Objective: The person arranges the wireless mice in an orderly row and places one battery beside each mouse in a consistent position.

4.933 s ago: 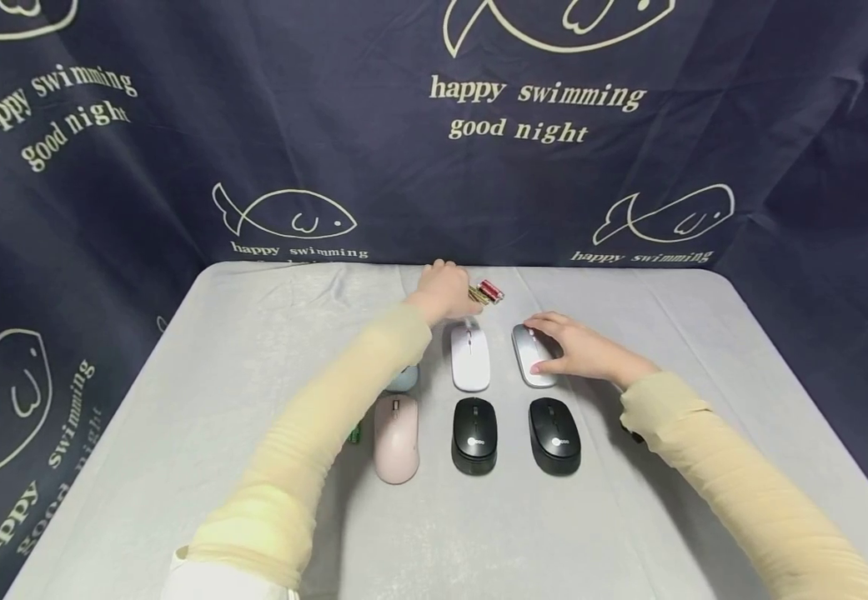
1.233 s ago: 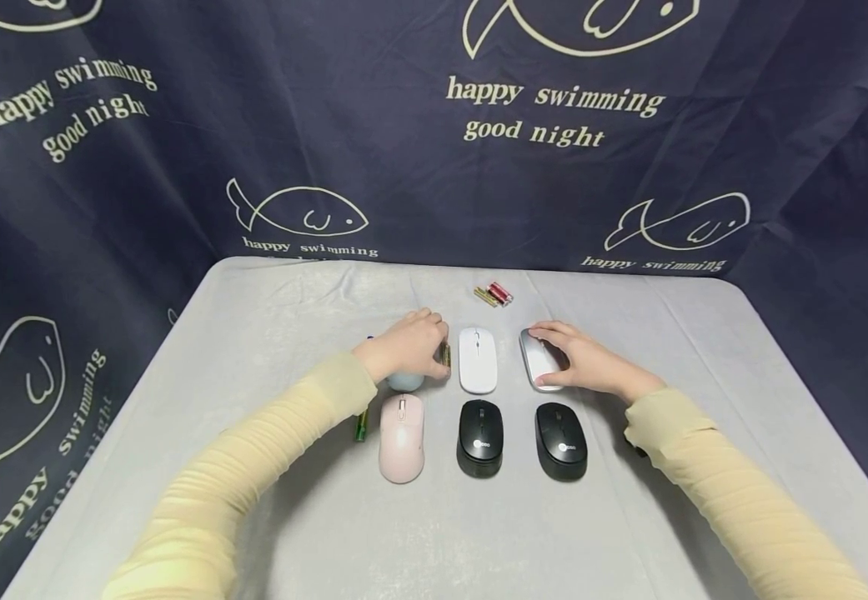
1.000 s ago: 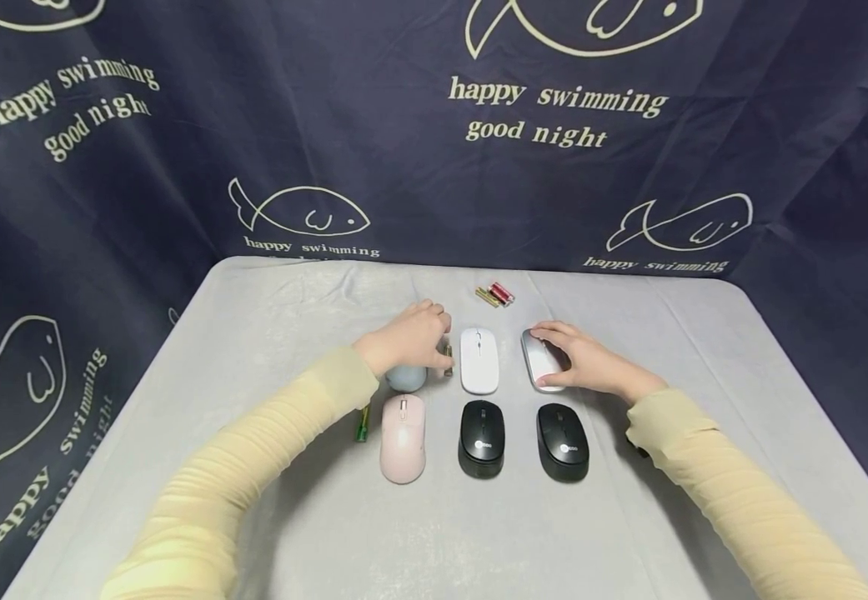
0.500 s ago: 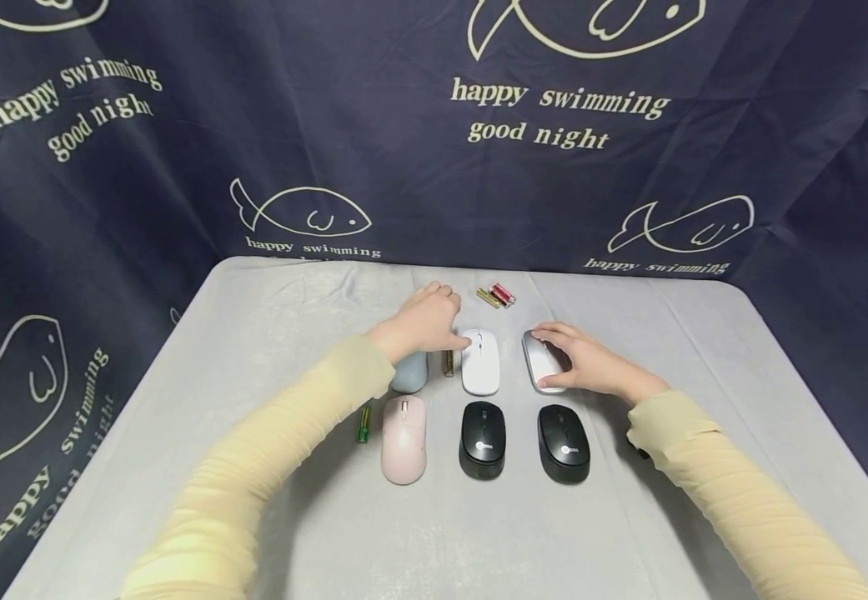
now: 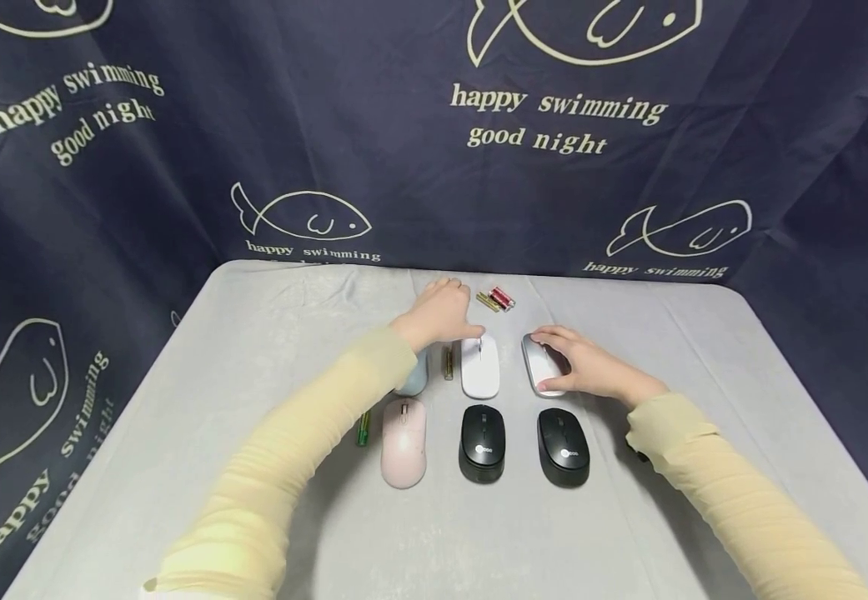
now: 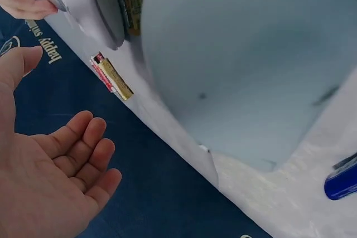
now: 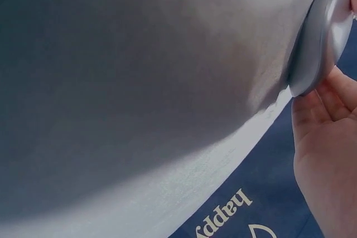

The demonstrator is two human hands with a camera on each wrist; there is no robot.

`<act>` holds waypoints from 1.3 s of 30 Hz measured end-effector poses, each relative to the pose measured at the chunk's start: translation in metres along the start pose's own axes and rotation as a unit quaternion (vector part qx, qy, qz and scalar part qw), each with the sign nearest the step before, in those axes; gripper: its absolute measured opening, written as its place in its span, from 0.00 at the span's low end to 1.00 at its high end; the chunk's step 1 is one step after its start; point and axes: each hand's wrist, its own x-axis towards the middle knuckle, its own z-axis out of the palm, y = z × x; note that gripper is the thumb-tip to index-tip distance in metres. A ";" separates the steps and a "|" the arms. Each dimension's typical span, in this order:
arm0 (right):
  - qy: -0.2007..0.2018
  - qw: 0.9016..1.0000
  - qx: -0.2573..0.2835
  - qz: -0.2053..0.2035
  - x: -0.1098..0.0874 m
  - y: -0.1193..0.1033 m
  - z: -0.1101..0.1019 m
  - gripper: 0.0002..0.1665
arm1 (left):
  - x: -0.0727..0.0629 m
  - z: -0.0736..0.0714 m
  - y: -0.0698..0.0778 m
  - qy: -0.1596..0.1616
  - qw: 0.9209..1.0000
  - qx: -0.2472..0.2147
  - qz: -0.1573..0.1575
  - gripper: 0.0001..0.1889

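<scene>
My left hand (image 5: pixel 441 312) hovers over the far end of the white mouse (image 5: pixel 480 371), fingers loosely bent and holding nothing, as the left wrist view shows. Just beyond it lie a red battery (image 5: pixel 501 297) and a gold battery (image 5: pixel 488 302), also seen at the table edge in the left wrist view. Another gold battery (image 5: pixel 449 364) rests between the white mouse and a blue-grey mouse (image 5: pixel 415 379), which the left sleeve partly covers. My right hand (image 5: pixel 587 365) grips the silver-grey mouse (image 5: pixel 541 364) by its sides, thumb near and fingers far.
In front stand a pink mouse (image 5: pixel 403 446) and two black mice, one in the middle (image 5: pixel 482 442) and one at right (image 5: pixel 564 446). A green battery (image 5: pixel 363 428) lies left of the pink mouse. Some dark thing is mostly hidden under the right sleeve.
My left hand was among the back batteries, then set a gold battery down left of the white mouse and let go. Since then it has moved back and right. The right hand stays on its mouse.
</scene>
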 end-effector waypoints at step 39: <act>0.009 1.000 0.001 -0.018 -0.001 -0.003 0.000 0.47 | 0.063 0.004 0.022 0.000 0.990 0.055 -0.133 0.33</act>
